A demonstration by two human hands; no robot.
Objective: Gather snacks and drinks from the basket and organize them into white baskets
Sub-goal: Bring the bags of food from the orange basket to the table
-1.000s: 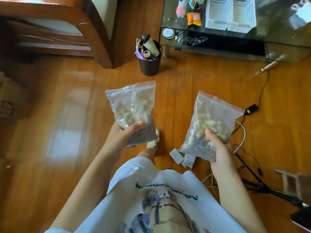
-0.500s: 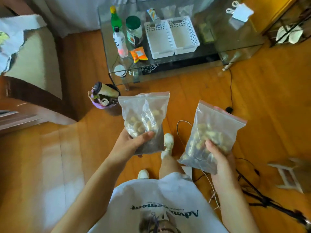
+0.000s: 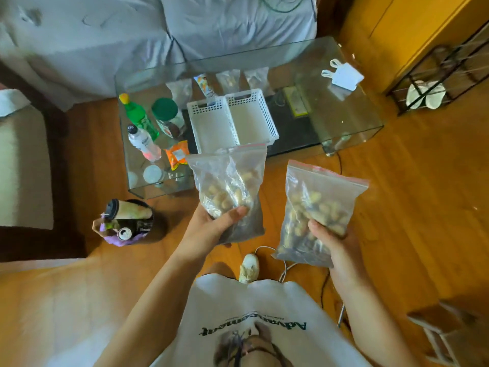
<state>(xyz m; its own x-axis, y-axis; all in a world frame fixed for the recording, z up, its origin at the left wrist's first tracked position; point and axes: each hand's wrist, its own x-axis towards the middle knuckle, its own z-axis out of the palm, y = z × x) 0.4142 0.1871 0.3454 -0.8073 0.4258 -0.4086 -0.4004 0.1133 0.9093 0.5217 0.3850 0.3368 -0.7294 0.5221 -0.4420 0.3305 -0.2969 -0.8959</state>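
Observation:
My left hand (image 3: 215, 225) grips a clear zip bag of nuts (image 3: 229, 186) from below. My right hand (image 3: 334, 243) grips a second zip bag of nuts (image 3: 317, 205) with a red seal. Both bags hang above the wooden floor, just in front of a glass coffee table (image 3: 352, 107). On the table stand two white baskets (image 3: 211, 125) (image 3: 252, 117) side by side, both holding nothing. Left of them are a green bottle (image 3: 140, 116), a white bottle (image 3: 144, 143), a green-lidded jar (image 3: 168, 116) and an orange snack packet (image 3: 176, 154). More small bags (image 3: 229, 79) lie behind the baskets.
A dark bin (image 3: 127, 221) full of cups and cans stands on the floor to the left. A sofa with grey cover (image 3: 158, 30) is behind the table. Cables (image 3: 285, 266) trail on the floor near my feet. A wire shoe rack (image 3: 436, 80) is at right.
I have walked toward the glass table and the view has tilted up. The table and baskets now sit closer. Both hands still hold their bags the same way.

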